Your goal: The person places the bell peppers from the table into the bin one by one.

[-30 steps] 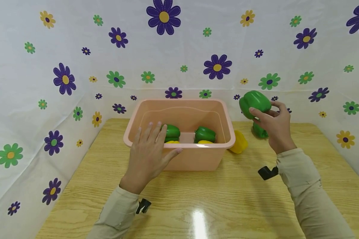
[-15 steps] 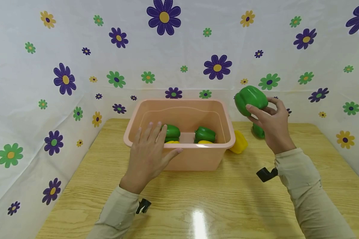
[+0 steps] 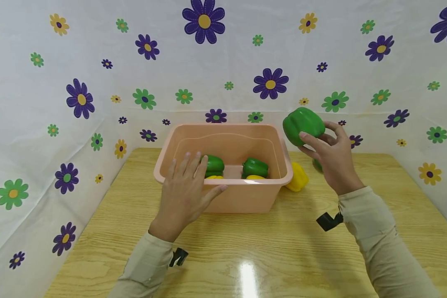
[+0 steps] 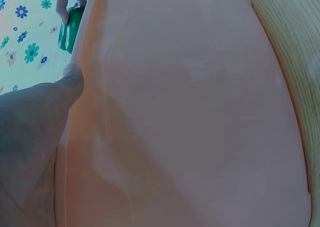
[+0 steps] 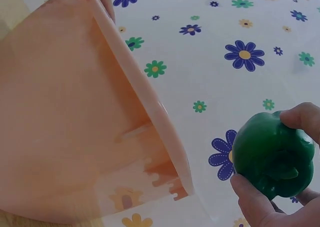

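My right hand [image 3: 333, 155] grips a green bell pepper [image 3: 301, 125] in the air, just right of a pink plastic bin [image 3: 223, 198]. Thumb and fingers curl round its sides, and its stem end shows in the right wrist view, where the same green bell pepper [image 5: 272, 154] is near. Over the bin's front left rim lies my left hand [image 3: 182, 196], fingers straight, thumb along the rim. Inside the bin are two green bell peppers, one at the left [image 3: 214, 166] partly behind my fingers and one at the right [image 3: 255, 167]. Two yellow pieces show low behind the front rim.
A yellow bell pepper [image 3: 297, 177] lies on the wooden table [image 3: 223, 252] against the bin's right side. Behind my right hand, another green bell pepper [image 3: 318, 165] is mostly hidden. A white flower-printed sheet [image 3: 231, 54] hangs at the back and sides.
My right hand has moved left with the green bell pepper, toward the bin's right rim. The left hand and the bin have stayed in place.
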Available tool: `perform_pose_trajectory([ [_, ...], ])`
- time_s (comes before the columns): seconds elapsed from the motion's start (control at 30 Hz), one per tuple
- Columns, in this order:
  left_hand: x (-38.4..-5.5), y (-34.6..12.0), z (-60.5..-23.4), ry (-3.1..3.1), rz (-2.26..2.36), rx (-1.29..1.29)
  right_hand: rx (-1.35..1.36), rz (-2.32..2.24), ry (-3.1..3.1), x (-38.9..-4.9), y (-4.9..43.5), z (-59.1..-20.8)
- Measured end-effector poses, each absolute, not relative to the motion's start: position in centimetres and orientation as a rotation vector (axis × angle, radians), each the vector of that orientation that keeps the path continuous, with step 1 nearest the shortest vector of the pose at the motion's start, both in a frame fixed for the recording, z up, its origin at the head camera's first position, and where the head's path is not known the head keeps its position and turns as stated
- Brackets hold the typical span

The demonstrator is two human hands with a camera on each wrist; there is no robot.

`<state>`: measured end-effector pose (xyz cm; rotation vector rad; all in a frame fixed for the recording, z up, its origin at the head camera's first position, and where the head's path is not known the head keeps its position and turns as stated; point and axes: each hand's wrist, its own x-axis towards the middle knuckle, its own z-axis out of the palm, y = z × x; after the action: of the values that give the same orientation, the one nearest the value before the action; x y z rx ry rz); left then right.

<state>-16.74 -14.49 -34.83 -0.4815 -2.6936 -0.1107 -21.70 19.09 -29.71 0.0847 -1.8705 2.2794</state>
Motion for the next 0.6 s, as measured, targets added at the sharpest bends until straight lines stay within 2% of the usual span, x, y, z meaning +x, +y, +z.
perform_pose_trajectory([
  [0.6, -16.70, -14.55, -34.87, -2.688, -0.107, -0.484, 0.131, 2.289, -1.913, -21.28, 18.29, -29.39],
])
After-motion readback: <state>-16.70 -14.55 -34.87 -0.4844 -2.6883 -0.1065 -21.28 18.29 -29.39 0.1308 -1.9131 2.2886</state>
